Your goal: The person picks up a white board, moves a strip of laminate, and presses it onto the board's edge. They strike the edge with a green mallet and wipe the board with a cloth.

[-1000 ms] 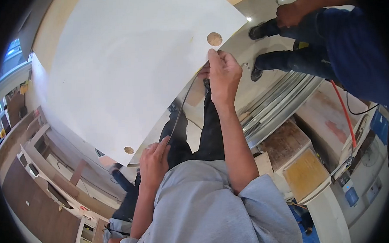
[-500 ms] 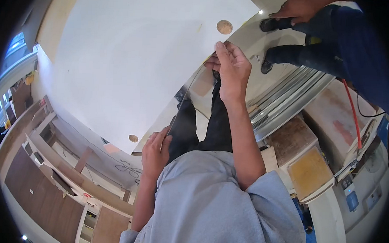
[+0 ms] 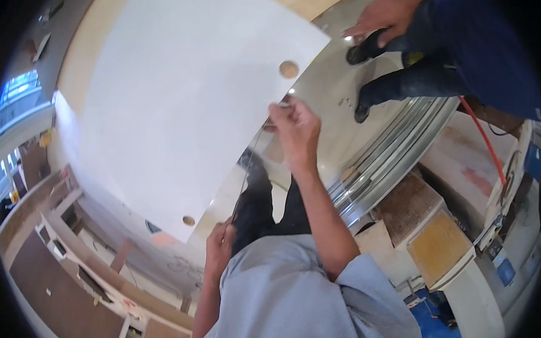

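One head-worn wide-angle camera looks steeply down and forward from above and behind the left hand [image 3: 220, 239] and right hand [image 3: 296, 126], close over the grey shirt [image 3: 301, 291], facing the white panel [image 3: 183, 105] beyond.

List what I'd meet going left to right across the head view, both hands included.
Bluish window, lower brown circle, left hand, right hand, co-worker's hand, red hose or cable.

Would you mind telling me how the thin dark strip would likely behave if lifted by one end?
The thin dark strip would probably flex, being so long and narrow. It is likely light: little material shows between the left hand and the right hand.
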{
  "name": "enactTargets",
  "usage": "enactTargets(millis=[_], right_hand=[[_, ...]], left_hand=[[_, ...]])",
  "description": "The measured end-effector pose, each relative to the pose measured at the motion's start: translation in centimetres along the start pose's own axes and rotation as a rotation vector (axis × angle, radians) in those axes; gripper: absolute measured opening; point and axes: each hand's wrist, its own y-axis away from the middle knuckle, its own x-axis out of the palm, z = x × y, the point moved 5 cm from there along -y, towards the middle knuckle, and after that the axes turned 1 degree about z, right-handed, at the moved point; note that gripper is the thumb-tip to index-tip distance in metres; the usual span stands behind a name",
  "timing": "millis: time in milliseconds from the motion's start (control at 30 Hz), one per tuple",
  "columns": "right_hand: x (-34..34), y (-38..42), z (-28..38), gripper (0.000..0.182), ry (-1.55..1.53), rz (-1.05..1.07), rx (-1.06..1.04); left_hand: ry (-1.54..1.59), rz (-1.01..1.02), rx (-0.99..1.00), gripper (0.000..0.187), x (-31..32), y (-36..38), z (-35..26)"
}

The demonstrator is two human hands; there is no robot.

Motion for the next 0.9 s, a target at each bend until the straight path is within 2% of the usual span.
enactTargets(millis=[100, 233, 333, 500, 600, 633, 900], right_hand=[[0.2, 0.2, 0.7, 0.036, -0.004, 0.023, -0.024], [0.3, 0.3, 0.7, 0.036, -0.018, 0.026, -0.018], [0.2, 0.1, 0.3, 0.037, -0.079, 0.018, -0.017], [0.2, 0.9, -1.0, 0.037, -0.191, 0.027, 0.030], [0.2, 1.1, -0.7, 0.041, -0.176, 0.065, -0.004], [0.3, 1.3, -0.5, 0.042, -0.175, 0.063, -0.005], [1.0, 1.7, -0.3, 0.044, -0.144, 0.012, -0.032]], left_hand=[[0.055, -0.008, -0.038, 0.034, -0.5, 1.0, 1.2], [-0.082, -0.035, -0.091, 0.032, -1.8, 2.2, 2.1], [-0.151, -0.087, 0.014, 0.029, -2.3, 2.1, 3.9], [-0.294, -0.185, 0.030, 0.027, -3.0, 1.9, 4.7], [-0.346, -0.201, 0.021, 0.028, -3.7, 1.8, 3.9], [-0.280, -0.191, -0.045, 0.029, -3.9, 1.8, 3.5], [-0.324, -0.201, 0.016, 0.032, -4.5, 1.5, 3.0]])
